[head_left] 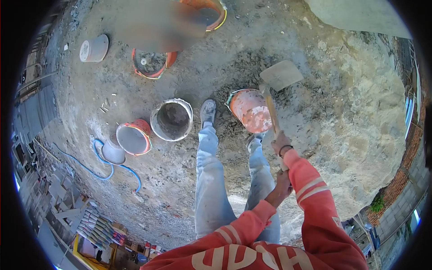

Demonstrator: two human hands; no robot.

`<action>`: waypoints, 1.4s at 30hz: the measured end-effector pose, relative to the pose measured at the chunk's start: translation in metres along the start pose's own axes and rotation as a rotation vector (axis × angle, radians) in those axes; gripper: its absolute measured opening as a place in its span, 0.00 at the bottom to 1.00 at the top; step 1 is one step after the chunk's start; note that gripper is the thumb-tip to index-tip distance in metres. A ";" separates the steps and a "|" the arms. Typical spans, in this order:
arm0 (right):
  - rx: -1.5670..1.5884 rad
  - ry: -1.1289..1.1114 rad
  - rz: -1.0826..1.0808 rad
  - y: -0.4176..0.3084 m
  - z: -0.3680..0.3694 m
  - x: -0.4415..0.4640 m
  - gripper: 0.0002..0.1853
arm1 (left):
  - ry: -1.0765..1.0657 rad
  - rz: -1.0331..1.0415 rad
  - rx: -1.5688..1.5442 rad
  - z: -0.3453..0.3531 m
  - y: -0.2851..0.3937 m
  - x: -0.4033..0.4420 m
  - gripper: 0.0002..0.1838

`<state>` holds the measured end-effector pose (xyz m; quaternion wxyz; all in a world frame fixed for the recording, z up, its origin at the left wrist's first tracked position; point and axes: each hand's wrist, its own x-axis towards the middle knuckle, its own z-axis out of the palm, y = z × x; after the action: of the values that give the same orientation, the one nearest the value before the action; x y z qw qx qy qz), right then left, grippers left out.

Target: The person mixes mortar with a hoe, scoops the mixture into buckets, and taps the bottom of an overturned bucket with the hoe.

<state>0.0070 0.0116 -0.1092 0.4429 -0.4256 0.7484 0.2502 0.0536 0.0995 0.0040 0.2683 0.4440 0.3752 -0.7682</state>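
Both of my hands grip the wooden handle of a shovel. My right hand point(281, 143) is higher on the handle, with a dark band at the wrist. My left hand point(282, 183) holds it lower, nearer my body. The shovel's flat grey blade point(282, 75) lies on the ground beside dark wet mortar point(245, 67). Left of the handle, close to my foot, an orange bucket point(249, 108) spattered with grey lies tipped, its base toward me.
A round whitish bucket point(188, 130) stands left of my feet, beside an orange bucket point(145, 145) and a grey one point(113, 155) near a blue hose point(105, 177). Farther off are an orange bucket point(170, 60) and a pale bucket point(95, 48). Brickwork point(411, 148) edges the right.
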 end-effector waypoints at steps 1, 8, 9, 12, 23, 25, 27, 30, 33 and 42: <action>-0.007 0.000 0.000 0.003 -0.012 -0.004 0.32 | -0.012 0.037 0.060 0.003 -0.008 0.001 0.06; 0.200 0.603 -0.149 0.015 -0.149 -0.031 0.29 | -0.433 0.131 0.378 0.094 0.011 -0.029 0.10; 0.079 0.728 -0.164 0.003 -0.178 -0.031 0.31 | -0.486 0.135 0.396 0.111 0.021 -0.024 0.10; 0.034 0.884 -0.112 -0.026 -0.216 -0.005 0.32 | -0.629 0.097 0.519 0.140 0.054 0.023 0.13; 0.098 0.082 0.029 0.013 0.047 0.010 0.33 | -0.193 -0.038 0.069 -0.056 0.013 0.010 0.12; 0.282 0.139 0.065 0.030 0.031 0.009 0.36 | -0.300 -0.022 0.171 -0.057 0.014 0.007 0.12; 0.363 0.294 0.039 0.032 -0.006 -0.005 0.35 | -0.286 0.019 0.342 -0.002 0.022 -0.020 0.06; 0.310 0.648 -0.073 0.019 -0.087 -0.034 0.27 | -0.387 0.098 0.522 0.032 0.023 -0.009 0.04; 0.236 0.968 -0.109 0.002 -0.155 -0.025 0.23 | -0.651 0.064 0.614 0.079 0.052 0.024 0.08; -0.071 0.695 0.086 0.016 0.207 0.095 0.35 | -0.262 0.280 0.555 -0.207 0.041 0.130 0.17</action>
<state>0.0635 0.1360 -0.2925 0.1358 -0.4687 0.8624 0.1345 0.1237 0.2347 -0.1923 0.2863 0.4450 0.0496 -0.8471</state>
